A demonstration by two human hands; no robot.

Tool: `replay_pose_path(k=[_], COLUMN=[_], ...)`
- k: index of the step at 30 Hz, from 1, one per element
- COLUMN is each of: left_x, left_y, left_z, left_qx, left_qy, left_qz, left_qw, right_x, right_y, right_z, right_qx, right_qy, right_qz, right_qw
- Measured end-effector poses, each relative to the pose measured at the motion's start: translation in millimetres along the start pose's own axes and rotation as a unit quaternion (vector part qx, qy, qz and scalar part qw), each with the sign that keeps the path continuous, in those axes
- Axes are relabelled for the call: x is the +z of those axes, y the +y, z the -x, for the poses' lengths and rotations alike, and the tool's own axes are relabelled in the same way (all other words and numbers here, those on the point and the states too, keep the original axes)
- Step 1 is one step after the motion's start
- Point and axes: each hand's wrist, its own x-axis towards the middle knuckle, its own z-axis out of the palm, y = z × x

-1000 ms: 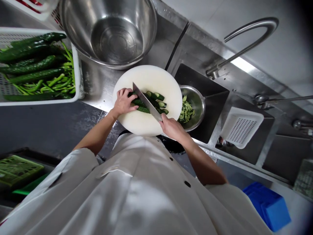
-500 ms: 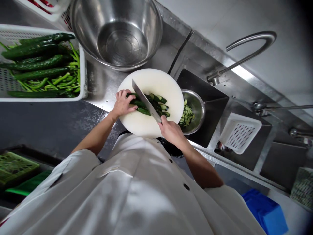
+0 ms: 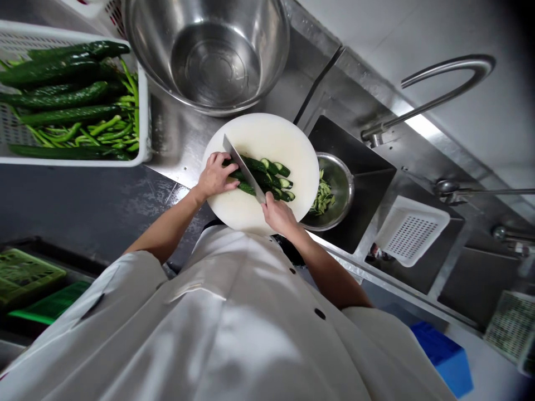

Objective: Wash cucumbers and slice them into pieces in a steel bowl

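Note:
A round white cutting board (image 3: 234, 217) carries several dark green cucumbers (image 3: 259, 178) laid side by side, with cut pieces showing pale faces at their right ends. My left hand (image 3: 215, 175) rests over the left ends of the cucumbers, fingers curled and gripping them. In my right hand (image 3: 280, 214) is a wide-bladed kitchen knife (image 3: 243, 168), held by its handle, which is hidden in my fist. Its blade crosses the cucumbers diagonally, just right of my left fingers. Beside the board, a metal bowl (image 3: 348, 192) contains green slices (image 3: 324, 195).
A large steel basin (image 3: 267, 67) stands behind the board. At left, a white basket (image 3: 144, 122) holds whole cucumbers and green peppers. Right of the board are sinks, a curved faucet (image 3: 438, 92) and a white perforated basket (image 3: 412, 231). A blue container (image 3: 445, 356) is low at right.
The knife and my right hand have shifted left along the cucumbers, closer to my left fingers. My left hand still holds the cucumbers' left ends. The whole view has shifted slightly.

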Motion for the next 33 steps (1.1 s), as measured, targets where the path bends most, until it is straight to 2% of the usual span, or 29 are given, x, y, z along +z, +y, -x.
replay_pose_path(k=[5, 9, 12, 18, 22, 25, 29, 33], left_x=[-4.8, -14.8, -20.2, -13.1, -8.5, -10.3, -12.0, -7.5], left_y=[1, -1, -5, 4, 24, 34, 34, 34], left_z=[-1, -1, 1, -3, -22, -32, -32, -28], left_qx=[0.004, 0.013, 0.018, -0.018, 0.008, 0.033, 0.030, 0.016], left_qy=[0.001, -0.006, -0.005, 0.006, -0.010, -0.034, -0.046, -0.044], left_qz=[0.007, 0.021, 0.023, -0.002, 0.005, -0.006, -0.032, -0.034], left_qw=[1.000, 1.000, 1.000, 1.000, 1.000, 0.999, 0.998, 0.998], right_x=[13, 11, 8, 13, 25, 30, 30, 24], right_y=[10, 35, 47, 47, 47, 46, 41, 36], right_z=[-20, -23, -20, 14, 52, 74, 84, 83], right_qx=[0.003, -0.008, 0.019, 0.055, 0.081, 0.097, 0.092, 0.082], right_qy=[0.030, 0.052, 0.062, 0.069, 0.080, 0.066, 0.034, 0.030], right_qz=[-0.022, -0.049, -0.039, -0.007, 0.014, 0.016, 0.012, 0.018], right_qw=[0.999, 0.997, 0.997, 0.996, 0.993, 0.993, 0.995, 0.996])
